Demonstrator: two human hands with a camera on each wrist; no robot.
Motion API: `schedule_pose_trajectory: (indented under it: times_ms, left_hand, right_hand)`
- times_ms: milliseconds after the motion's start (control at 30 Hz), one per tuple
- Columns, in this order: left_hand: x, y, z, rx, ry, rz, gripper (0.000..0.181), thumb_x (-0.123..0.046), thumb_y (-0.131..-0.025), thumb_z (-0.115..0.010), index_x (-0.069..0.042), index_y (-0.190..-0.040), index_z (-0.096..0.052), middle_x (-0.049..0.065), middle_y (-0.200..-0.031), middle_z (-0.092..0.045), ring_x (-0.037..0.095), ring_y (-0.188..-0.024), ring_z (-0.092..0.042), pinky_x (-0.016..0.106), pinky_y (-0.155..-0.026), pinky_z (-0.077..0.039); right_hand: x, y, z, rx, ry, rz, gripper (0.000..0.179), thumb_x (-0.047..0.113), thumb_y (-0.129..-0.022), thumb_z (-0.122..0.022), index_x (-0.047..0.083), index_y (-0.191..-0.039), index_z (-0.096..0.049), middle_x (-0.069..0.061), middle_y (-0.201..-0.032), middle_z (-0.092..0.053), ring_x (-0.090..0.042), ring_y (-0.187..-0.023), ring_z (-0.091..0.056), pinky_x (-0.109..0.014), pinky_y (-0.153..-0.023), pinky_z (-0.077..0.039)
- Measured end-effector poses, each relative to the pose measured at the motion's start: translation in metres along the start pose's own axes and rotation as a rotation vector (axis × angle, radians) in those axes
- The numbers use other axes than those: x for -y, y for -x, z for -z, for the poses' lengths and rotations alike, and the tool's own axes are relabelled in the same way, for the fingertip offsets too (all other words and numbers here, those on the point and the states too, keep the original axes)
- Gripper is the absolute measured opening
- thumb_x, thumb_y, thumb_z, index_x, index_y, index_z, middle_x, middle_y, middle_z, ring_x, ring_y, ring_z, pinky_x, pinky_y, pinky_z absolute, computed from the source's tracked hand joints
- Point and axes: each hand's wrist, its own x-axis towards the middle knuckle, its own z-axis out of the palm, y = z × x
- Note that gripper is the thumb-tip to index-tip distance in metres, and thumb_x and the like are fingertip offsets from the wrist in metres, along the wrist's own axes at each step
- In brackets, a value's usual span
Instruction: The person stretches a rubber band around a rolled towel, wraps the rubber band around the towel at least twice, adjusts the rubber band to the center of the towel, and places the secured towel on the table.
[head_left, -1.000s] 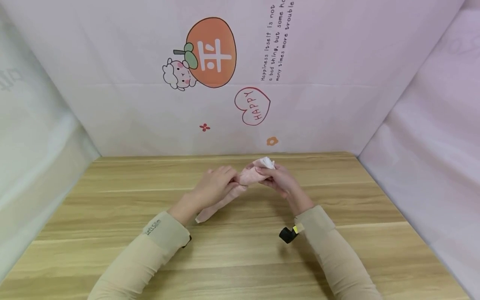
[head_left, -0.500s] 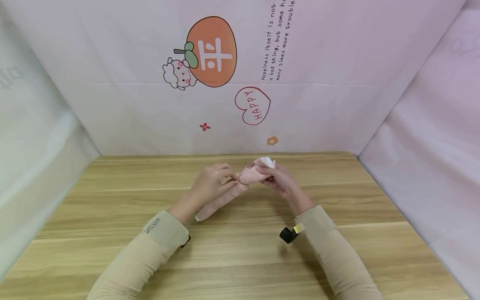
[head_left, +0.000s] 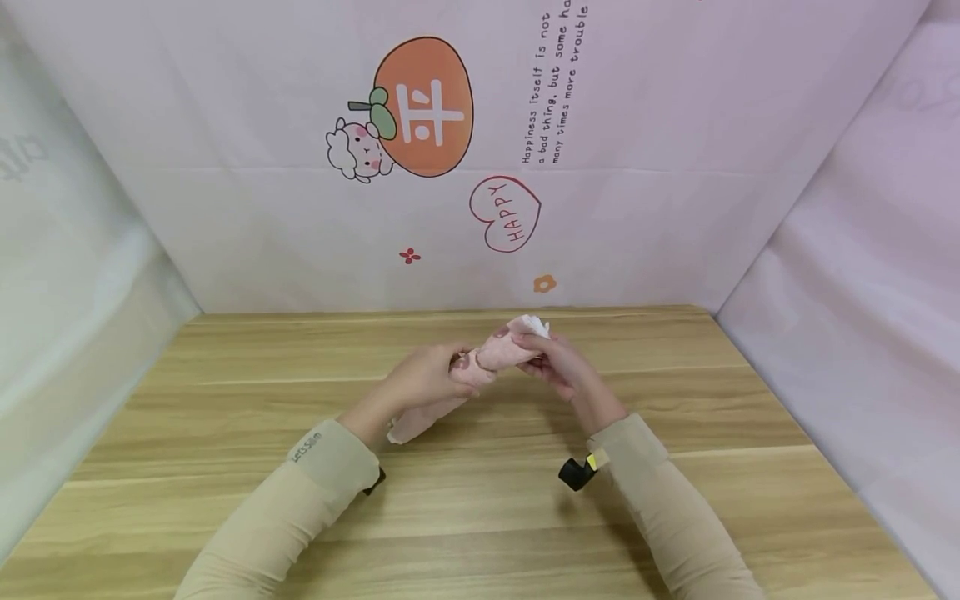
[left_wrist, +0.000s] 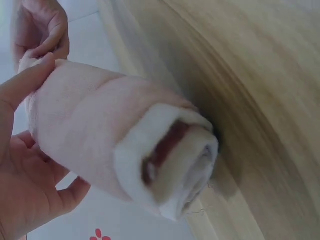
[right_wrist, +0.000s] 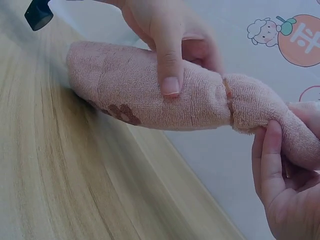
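A rolled pink terry towel (head_left: 501,350) is held up over the table between both hands. A thin brownish band (right_wrist: 228,100) cinches it into two parts in the right wrist view. My left hand (head_left: 427,375) grips the longer part, its thumb and fingers on opposite sides of the roll. Farther right, my right hand (head_left: 561,365) pinches the shorter part, close to the band. The left wrist view looks at the end of the rolled towel (left_wrist: 95,115), where pale spiral layers and a dark red-brown patch show.
Below the hands lies a wood-grain table (head_left: 480,517). A white printed cloth (head_left: 262,208) hangs behind it, and plain white cloth (head_left: 862,333) closes the sides. A small black camera (head_left: 576,473) sits at the right wrist.
My left hand has gone from pinching at the band to gripping the longer part of the towel, slightly lower left. My right hand keeps its hold in nearly the same place.
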Motion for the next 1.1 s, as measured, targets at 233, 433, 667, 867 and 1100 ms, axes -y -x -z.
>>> schedule_pose_trajectory:
  times_ms: [233,433,667,867,1100]
  left_hand:
    - [0.008,0.000,0.006,0.042,0.146,-0.063,0.026,-0.024,-0.096,-0.075,-0.009,-0.114,-0.066,0.002,-0.099,-0.065,0.018,-0.093,-0.057,0.037,-0.081,-0.048]
    - [0.013,0.003,0.012,0.170,0.274,-0.084,0.034,-0.024,-0.102,-0.064,-0.007,-0.132,-0.061,0.005,-0.120,-0.066,0.021,-0.112,-0.058,0.043,-0.100,-0.046]
    - [0.016,0.007,0.020,0.290,0.370,-0.104,0.048,-0.020,-0.103,-0.059,-0.001,-0.146,-0.051,0.008,-0.131,-0.061,0.020,-0.119,-0.054,0.041,-0.106,-0.042]
    - [0.016,0.008,0.022,0.291,0.355,-0.102,0.054,-0.024,-0.102,-0.060,0.000,-0.149,-0.047,0.011,-0.138,-0.058,0.024,-0.124,-0.053,0.043,-0.108,-0.041]
    - [0.014,0.004,0.019,0.077,0.330,-0.107,0.039,-0.025,-0.104,-0.062,-0.006,-0.137,-0.057,0.011,-0.135,-0.060,0.029,-0.123,-0.055,0.051,-0.102,-0.046]
  right_hand:
    - [-0.003,0.000,0.003,0.183,-0.003,0.028,0.021,-0.003,-0.103,-0.048,0.009,-0.117,-0.057,-0.004,-0.099,-0.063,-0.013,-0.085,-0.060,-0.023,-0.076,-0.052]
    - [-0.009,-0.003,0.002,0.348,0.056,0.077,0.052,-0.018,-0.091,-0.055,0.016,-0.130,-0.058,-0.004,-0.109,-0.057,-0.015,-0.087,-0.057,-0.025,-0.074,-0.050]
    - [-0.011,-0.005,0.004,0.503,0.033,0.120,0.056,-0.018,-0.085,-0.064,0.014,-0.130,-0.062,0.000,-0.134,-0.063,-0.016,-0.119,-0.058,-0.029,-0.095,-0.049]
    - [-0.014,-0.007,0.005,0.463,0.047,0.140,0.034,-0.011,-0.087,-0.070,0.017,-0.106,-0.068,0.001,-0.120,-0.070,-0.016,-0.114,-0.063,-0.033,-0.098,-0.051]
    - [-0.013,-0.002,0.002,0.297,0.034,0.087,0.036,-0.020,-0.093,-0.054,0.013,-0.097,-0.068,-0.001,-0.103,-0.070,-0.014,-0.096,-0.069,-0.028,-0.090,-0.056]
